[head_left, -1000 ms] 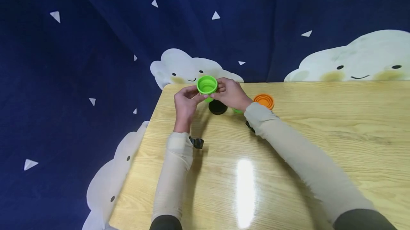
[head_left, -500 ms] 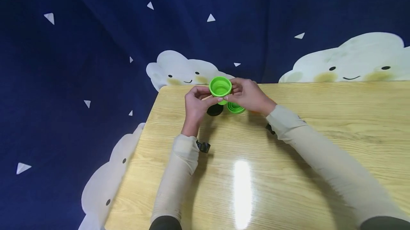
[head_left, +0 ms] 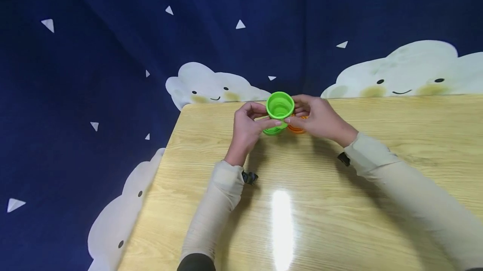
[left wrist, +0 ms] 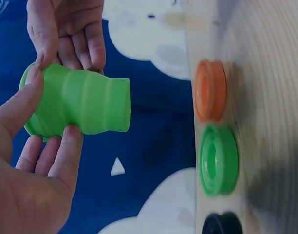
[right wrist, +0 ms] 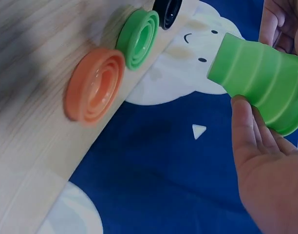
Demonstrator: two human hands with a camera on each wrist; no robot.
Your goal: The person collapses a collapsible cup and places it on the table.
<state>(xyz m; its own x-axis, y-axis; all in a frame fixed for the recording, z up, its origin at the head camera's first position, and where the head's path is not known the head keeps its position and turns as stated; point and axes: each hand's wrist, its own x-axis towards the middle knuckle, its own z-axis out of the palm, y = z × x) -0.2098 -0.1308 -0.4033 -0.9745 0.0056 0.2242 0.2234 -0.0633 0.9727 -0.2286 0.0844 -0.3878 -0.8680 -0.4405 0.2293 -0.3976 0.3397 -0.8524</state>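
Observation:
Above the far part of the table, a green collapsible cup (head_left: 280,105) hangs between both hands, extended to its full stepped height with its mouth tilted toward the head camera. My left hand (head_left: 249,126) grips its left side near the rim, thumb in front and fingers behind. From the other side my right hand (head_left: 320,118) pinches the rim area in the same way. Below the cup, on the table, lie a collapsed green cup (left wrist: 218,161) and a collapsed orange cup (left wrist: 210,91), both partly covered in the head view. A black collapsed cup (right wrist: 167,12) lies beside the green one.
The wooden table (head_left: 226,220) ends at a back edge against a dark blue curtain (head_left: 226,19) printed with white clouds and triangles. Its left edge also meets the curtain. Black camera mounts (head_left: 250,177) stick out under the wrists.
Both hands have carried the held green cup rightward, from above the black cup to above the collapsed green and orange cups. The head view has shifted slightly, and the grip looks the same.

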